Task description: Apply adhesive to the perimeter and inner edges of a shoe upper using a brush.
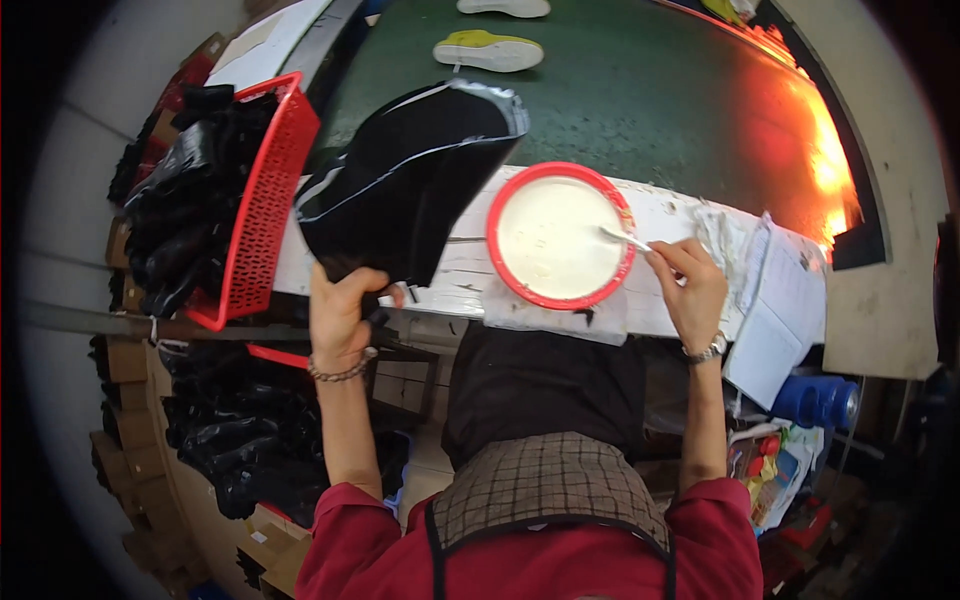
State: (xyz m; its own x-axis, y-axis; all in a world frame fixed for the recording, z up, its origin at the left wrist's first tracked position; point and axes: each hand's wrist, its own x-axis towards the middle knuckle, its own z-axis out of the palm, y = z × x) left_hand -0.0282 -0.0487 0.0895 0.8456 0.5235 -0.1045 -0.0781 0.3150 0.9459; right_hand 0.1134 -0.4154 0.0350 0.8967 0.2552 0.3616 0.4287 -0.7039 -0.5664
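My left hand (345, 305) is closed on the lower end of a black boot upper (400, 170), which tilts up to the right over the white bench. Pale, whitish lines run along its edges; part of the end in my grip is hidden by the fingers. My right hand (690, 290) pinches the thin handle of a small brush (622, 238). Its tip reaches into the creamy white liquid (550, 245) in a round red bowl (497, 255). The bowl stands on a whitish cloth (600, 320) at the bench's near edge.
A red basket (265, 200) heaped with black boots (190, 190) stands at the left. Beyond the bench lies a green conveyor belt (620, 120) carrying yellow shoes (490, 50), with an orange glow at its right. Papers (775, 295) and a blue bottle (815, 400) are on the right.
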